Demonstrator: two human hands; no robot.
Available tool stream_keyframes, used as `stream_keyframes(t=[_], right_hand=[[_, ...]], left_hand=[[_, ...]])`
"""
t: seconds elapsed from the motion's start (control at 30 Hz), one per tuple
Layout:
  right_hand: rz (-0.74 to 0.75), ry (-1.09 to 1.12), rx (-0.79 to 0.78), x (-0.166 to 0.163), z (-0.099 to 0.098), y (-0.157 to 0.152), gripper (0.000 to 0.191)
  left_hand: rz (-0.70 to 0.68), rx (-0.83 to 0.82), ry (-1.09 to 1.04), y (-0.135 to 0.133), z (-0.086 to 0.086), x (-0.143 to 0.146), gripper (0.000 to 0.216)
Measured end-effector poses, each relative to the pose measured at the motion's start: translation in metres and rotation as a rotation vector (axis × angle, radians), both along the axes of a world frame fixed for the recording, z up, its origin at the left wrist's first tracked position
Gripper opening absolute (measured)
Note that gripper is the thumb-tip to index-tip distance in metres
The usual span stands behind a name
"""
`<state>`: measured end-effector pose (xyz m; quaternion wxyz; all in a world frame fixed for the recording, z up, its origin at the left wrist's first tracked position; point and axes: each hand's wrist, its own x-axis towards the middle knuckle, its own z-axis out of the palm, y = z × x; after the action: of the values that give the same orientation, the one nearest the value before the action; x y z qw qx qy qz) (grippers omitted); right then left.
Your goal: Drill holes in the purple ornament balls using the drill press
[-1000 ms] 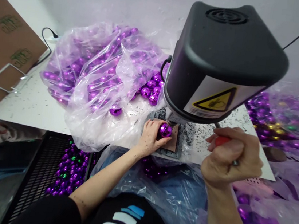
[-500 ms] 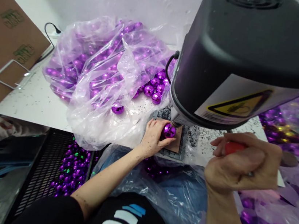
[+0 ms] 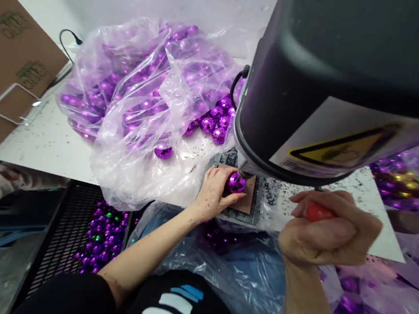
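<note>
L hand (image 3: 213, 191) pinches the purple faceted ball (image 3: 236, 182) between thumb and fingers, seated on the brown pad (image 3: 248, 199) directly under the drill-press spindle nose, tip hidden behind the ball. R hand (image 3: 328, 234) is fisted tight around the red feed-lever knob (image 3: 317, 212). Risks, as we judge them: ball is round and glossy, so it may spin or squirt sideways under the bit if the pinch is light; fingertips sit just beside the spindle, so a slip puts them at the bit; off-centre contact could crack the shell. Orientation: ball is near-spherical, no clear long axis; we cannot tell where its neck or cap points. Black swarf litters the white table (image 3: 53, 141); bag of purple balls (image 3: 144, 97) lies to the left, near.
</note>
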<state>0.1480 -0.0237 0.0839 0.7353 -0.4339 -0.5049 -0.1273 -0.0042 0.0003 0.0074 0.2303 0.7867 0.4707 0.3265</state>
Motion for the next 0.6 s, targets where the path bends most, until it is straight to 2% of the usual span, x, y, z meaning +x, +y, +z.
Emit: stream_keyframes(t=[0.17, 0.43, 0.6], right_hand=[[-0.031, -0.013, 0.017, 0.001, -0.006, 0.003, 0.026], [-0.031, -0.033, -0.086, 0.002, -0.007, -0.005, 0.027], [-0.001, -0.084, -0.142, 0.009, -0.023, -0.007, 0.024]], left_hand=[[-0.003, 0.014, 0.000, 0.000, -0.002, 0.000, 0.050], [0.010, 0.015, -0.004, 0.000, -0.003, 0.000, 0.048], [0.018, 0.004, 0.004, 0.000, -0.003, 0.000, 0.047]])
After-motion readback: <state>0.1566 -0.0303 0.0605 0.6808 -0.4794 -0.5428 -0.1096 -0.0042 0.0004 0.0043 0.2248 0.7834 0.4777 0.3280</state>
